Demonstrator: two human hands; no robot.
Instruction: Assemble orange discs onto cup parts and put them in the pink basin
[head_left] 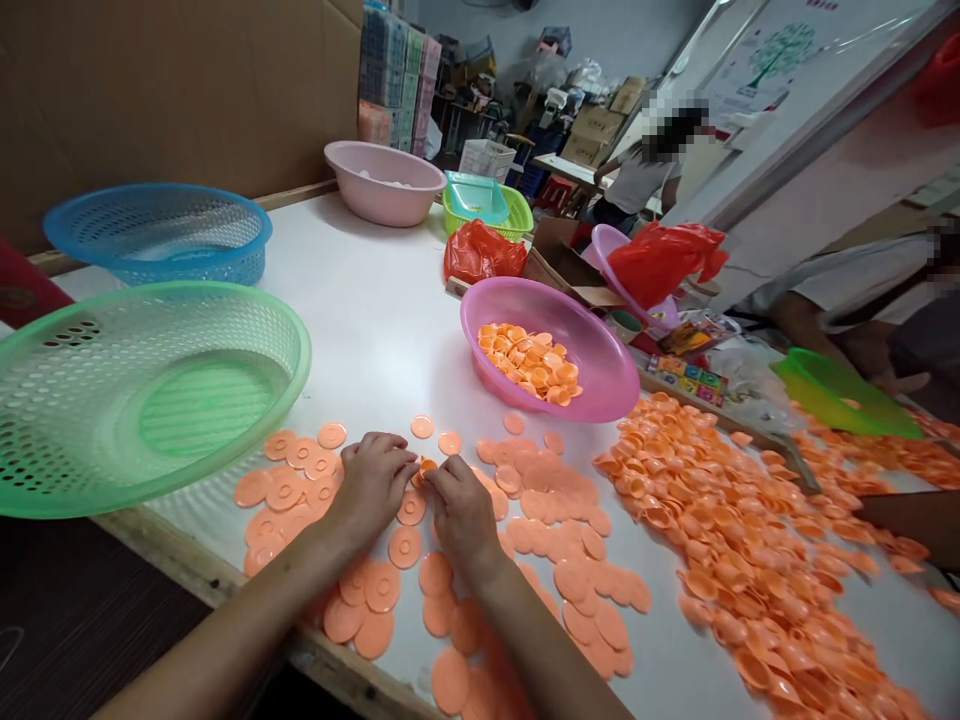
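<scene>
My left hand [377, 478] and my right hand [463, 512] meet over the white table. Their fingers pinch a small orange plastic piece [427, 464] from both sides; the fingertips partly cover it. Around them lie flat round orange discs [405, 547], some with a raised ring in the middle. More discs overlap in rows to the right of my right hand and under my forearms. Beyond my hands a pink bowl [600, 370] contains small orange cup-shaped pieces [532, 362]. A large heap of similar cup-shaped pieces [720, 520] spreads over the table's right side.
A green basket [292, 350] and a blue basket [247, 250] stand at the left. Farther back are a pale pink basin [382, 205] and a red plastic bag [484, 252]. A wooden edge [187, 565] borders the table. Other people work at the right and behind.
</scene>
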